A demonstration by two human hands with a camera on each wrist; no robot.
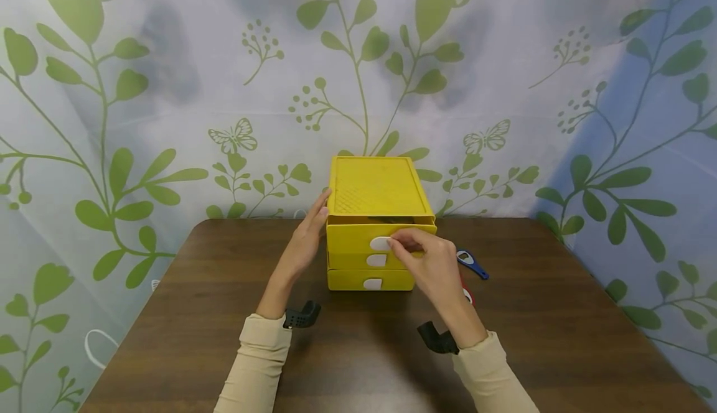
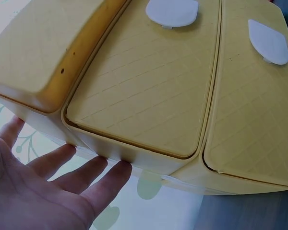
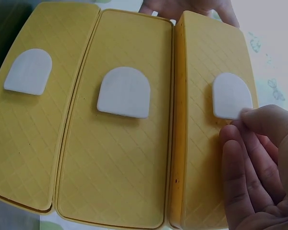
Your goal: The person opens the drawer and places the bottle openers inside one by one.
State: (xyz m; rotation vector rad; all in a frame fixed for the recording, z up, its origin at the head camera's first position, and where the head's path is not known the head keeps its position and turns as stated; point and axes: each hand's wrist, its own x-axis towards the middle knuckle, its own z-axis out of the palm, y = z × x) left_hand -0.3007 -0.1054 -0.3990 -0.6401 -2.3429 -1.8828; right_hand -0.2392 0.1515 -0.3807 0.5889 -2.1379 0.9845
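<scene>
A yellow drawer unit [image 1: 375, 183] with three stacked drawers, each with a white rounded pull, stands on the table. Its top drawer [image 1: 350, 237] sticks out a little beyond the lower two, and a dark gap shows above its front. The right hand [image 1: 431, 267] pinches the lower edge of the top drawer's white pull [image 3: 230, 96] between thumb and fingers. Against the unit's left side rests the left hand [image 1: 302, 245], and its outstretched fingertips touch the yellow wall in the left wrist view. The drawer's contents are hidden.
On the brown table [image 1: 224, 288], right of the unit, lies a small blue tool [image 1: 472, 265] with a pale head. A red item [image 1: 467, 296] is partly hidden behind the right hand. A leaf-patterned cloth [image 1: 252, 89] hangs behind the table.
</scene>
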